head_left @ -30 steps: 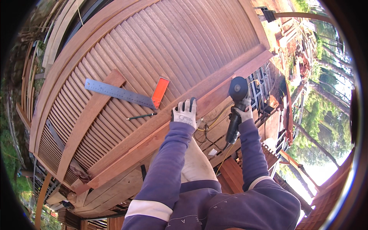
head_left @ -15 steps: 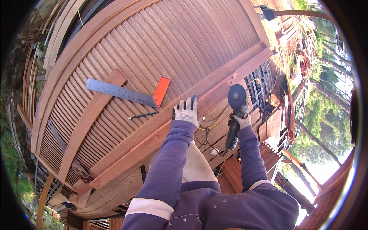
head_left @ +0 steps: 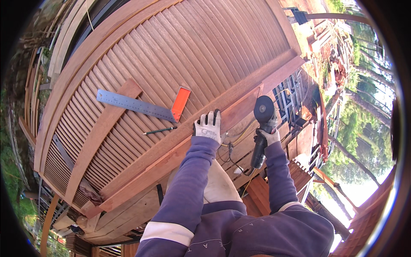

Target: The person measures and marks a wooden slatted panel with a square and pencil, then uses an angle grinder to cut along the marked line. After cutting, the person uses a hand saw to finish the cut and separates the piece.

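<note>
left hand (head_left: 207, 128): gloved, laid on the near rail (head_left: 162, 147) of the slatted wooden panel (head_left: 205, 55), fingers slightly spread.
right hand (head_left: 269, 136): gloved, fingers wrapped around the angle grinder (head_left: 259, 150).
angle grinder: just beside the panel's near edge, disc (head_left: 264, 109) uppermost; contact with wood cannot be told.
steel square (head_left: 139, 104): orange-handled, lying across the slats, near 1 dark pencil (head_left: 159, 130).

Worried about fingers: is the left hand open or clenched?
Open: the left hand lies palm-down on the wooden rail, its gloved fingers extended.
</note>
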`<state>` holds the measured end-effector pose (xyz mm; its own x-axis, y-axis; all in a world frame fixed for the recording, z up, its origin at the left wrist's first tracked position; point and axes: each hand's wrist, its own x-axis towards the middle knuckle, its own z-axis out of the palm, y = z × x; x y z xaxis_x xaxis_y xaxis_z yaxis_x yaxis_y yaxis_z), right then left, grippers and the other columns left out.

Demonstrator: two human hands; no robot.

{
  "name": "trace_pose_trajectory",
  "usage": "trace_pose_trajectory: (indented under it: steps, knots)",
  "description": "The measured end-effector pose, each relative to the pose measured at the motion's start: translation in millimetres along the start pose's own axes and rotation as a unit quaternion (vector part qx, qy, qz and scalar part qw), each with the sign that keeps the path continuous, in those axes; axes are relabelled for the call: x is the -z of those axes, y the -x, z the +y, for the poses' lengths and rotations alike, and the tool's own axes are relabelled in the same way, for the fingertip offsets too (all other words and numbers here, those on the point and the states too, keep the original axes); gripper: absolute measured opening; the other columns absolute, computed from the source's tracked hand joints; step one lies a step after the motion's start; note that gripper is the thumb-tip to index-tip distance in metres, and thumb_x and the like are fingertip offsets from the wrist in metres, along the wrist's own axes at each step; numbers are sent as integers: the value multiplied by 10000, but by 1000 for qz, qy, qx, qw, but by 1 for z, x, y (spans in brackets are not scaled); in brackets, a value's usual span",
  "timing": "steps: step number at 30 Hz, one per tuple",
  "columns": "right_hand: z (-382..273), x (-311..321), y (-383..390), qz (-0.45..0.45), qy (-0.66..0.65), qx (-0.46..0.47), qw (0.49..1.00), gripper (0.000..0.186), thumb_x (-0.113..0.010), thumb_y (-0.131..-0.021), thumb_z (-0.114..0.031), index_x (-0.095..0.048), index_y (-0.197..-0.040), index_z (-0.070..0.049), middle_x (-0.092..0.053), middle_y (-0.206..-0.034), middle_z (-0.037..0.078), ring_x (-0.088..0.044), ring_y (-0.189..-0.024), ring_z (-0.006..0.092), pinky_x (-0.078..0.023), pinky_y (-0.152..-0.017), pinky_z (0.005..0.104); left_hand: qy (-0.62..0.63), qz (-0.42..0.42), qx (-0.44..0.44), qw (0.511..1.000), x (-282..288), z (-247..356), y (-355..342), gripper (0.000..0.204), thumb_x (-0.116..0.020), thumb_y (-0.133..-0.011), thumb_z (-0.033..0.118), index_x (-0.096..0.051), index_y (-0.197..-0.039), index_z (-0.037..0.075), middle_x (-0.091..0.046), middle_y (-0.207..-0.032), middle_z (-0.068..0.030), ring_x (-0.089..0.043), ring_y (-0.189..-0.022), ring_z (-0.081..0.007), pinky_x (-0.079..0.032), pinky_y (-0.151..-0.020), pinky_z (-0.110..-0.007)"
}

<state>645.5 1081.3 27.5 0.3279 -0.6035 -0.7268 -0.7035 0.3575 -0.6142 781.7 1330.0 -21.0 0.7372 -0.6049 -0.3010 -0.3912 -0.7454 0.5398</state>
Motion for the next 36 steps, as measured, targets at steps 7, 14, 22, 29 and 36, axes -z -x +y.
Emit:
trace_pose_trajectory:
  steps: [7, 14, 22, 29, 36]
  knots:
    - [-18, -7, -16, 14, -11, 5, 1000, 315, -733, -787, 68, -579, -1054, 7, -671, -838, 163, -689, -610, 319, -605, -536, 431, 4, 12, -6, 1000, -3, -1, 0, 911, -792, -673, 467, -434, -1438, 127, -454, -1330, -99, -444, -1179, -315, -384, -959, -522]
    - [-35, -13, -31, 22, 10, 10, 1000, 331, -736, -788, 57, -575, -1067, -20, -674, -858, 151, -688, -608, 329, -600, -527, 432, -19, -2, -6, 1000, -7, -2, 0, 917, -789, -670, 484, -436, -1437, 126, -475, -1335, -94, -450, -1187, -304, -387, -950, -496]
    - [-46, -20, -29, 23, -8, 23, 999, 309, -802, -747, 17, -621, -998, 19, -682, -771, 139, -670, -561, 259, -584, -509, 377, -12, 0, -10, 1000, -10, -5, 1, 929, -792, -666, 497, -432, -1439, 126, -478, -1351, -96, -453, -1200, -298, -383, -944, -489]
    - [-47, -19, -33, 27, -6, 13, 1000, 330, -805, -744, 17, -618, -1016, 11, -682, -780, 136, -668, -563, 254, -581, -512, 377, -10, -5, -11, 1000, -8, -4, 1, 962, -793, -666, 499, -399, -1461, 126, -471, -1353, -103, -445, -1204, -312, -381, -944, -494]
    - [-29, -5, -34, 22, 11, 14, 1000, 353, -798, -744, 40, -613, -1044, 13, -680, -794, 129, -684, -601, 273, -586, -528, 390, -7, -16, -10, 1000, -8, -3, 1, 981, -797, -656, 485, -388, -1468, 117, -452, -1371, -108, -435, -1210, -316, -374, -944, -502]
